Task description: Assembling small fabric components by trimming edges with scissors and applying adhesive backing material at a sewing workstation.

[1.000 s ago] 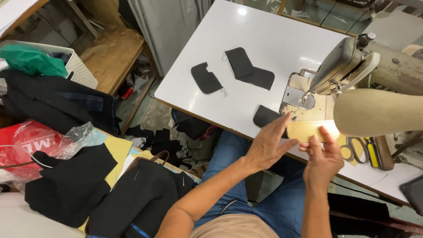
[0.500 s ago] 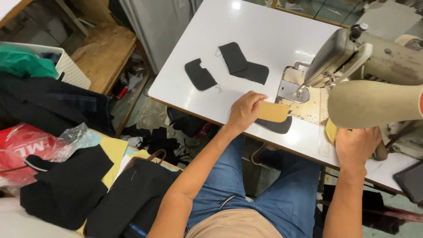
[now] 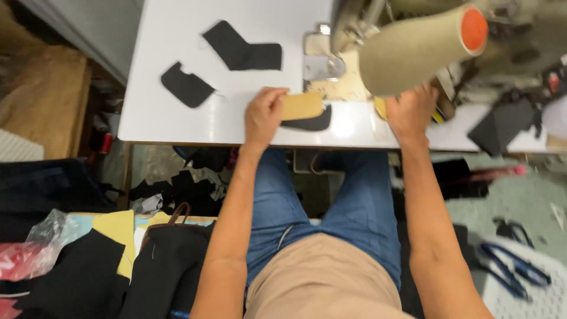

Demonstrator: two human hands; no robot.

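The left hand (image 3: 264,116) pinches a tan, rounded leather piece (image 3: 302,106) lying over a curved black fabric piece (image 3: 309,123) just before the sewing machine (image 3: 413,41). The right hand (image 3: 410,113) rests beside the machine; I cannot tell its grip.

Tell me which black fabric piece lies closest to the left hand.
The curved black piece at the table's front edge, partly under the tan piece that the left hand holds; the other two lie farther back.
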